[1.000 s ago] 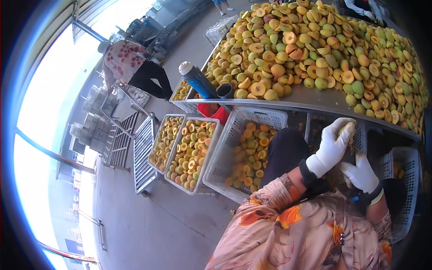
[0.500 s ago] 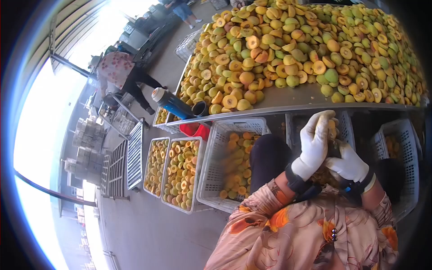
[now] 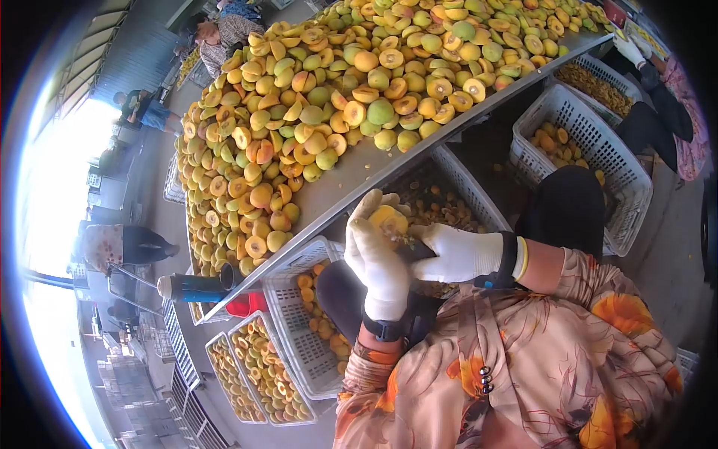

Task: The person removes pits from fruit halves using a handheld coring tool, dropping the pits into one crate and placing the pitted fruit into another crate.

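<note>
My left hand [image 3: 376,258], in a white glove, is closed around a cut yellow fruit half [image 3: 390,222] with its cut face showing. My right hand [image 3: 462,254], also gloved, is closed close beside the fruit, fingers pointing at it; whatever it may grip is too hidden to make out. Both hands are above a crate [image 3: 467,179] of small brown-yellow pieces between my knees. Beyond them, a large heap of halved fruit [image 3: 314,112] covers the metal table [image 3: 359,183].
Left of my legs stand crates of fruit [image 3: 273,367], a red container [image 3: 247,304] and a blue flask [image 3: 196,287] at the table edge. On the right are a white crate [image 3: 591,150] and a seated co-worker [image 3: 677,112]. Other people stand further back.
The view has swung to the right, bringing the right-hand crates and co-worker in. My hands now appear further left, and the fruit's cut face is clearly visible in my left hand.
</note>
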`<action>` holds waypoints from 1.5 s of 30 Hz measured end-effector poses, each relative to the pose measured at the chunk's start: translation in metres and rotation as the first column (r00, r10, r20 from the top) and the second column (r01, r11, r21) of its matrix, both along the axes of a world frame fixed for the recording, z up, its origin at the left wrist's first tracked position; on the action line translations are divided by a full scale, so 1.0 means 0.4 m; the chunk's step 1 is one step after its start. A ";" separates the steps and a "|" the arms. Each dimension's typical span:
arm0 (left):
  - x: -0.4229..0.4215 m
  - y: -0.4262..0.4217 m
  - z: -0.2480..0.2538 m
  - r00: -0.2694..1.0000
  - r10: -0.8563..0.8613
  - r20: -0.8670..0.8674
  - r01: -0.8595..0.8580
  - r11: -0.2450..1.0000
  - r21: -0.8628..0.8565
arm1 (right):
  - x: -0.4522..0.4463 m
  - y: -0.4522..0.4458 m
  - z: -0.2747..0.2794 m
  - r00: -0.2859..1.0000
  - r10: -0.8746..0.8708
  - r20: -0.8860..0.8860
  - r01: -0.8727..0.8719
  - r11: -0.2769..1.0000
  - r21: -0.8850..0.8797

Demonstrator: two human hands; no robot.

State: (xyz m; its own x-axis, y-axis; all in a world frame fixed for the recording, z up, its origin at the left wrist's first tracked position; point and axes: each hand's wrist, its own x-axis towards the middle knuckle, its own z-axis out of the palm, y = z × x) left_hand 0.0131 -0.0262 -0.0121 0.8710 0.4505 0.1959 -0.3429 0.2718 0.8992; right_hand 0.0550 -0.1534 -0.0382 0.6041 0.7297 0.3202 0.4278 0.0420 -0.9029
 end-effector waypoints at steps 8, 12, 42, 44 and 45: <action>0.016 -0.010 0.024 0.990 -0.014 -0.140 -0.013 0.982 -0.188 | 0.037 -0.035 0.043 0.910 0.152 -0.385 -0.245 0.948 -0.203; 0.026 -0.002 -0.024 0.997 0.071 -0.012 -0.069 0.991 0.110 | 0.029 -0.034 0.044 0.964 0.130 -0.232 -0.159 0.981 -0.110; -0.197 0.599 -0.039 0.577 0.813 -0.080 0.351 -0.159 0.923 | 0.091 -0.121 -0.179 0.996 0.066 0.062 0.011 0.589 -0.808; -0.135 0.683 -0.090 0.639 0.761 -0.109 0.157 0.010 0.988 | 0.089 -0.095 -0.184 0.997 0.036 0.063 0.026 0.630 -0.776; -0.087 0.694 -0.097 0.621 0.769 -0.149 0.204 0.025 0.979 | 0.085 -0.091 -0.193 0.996 0.034 0.087 0.041 0.683 -0.729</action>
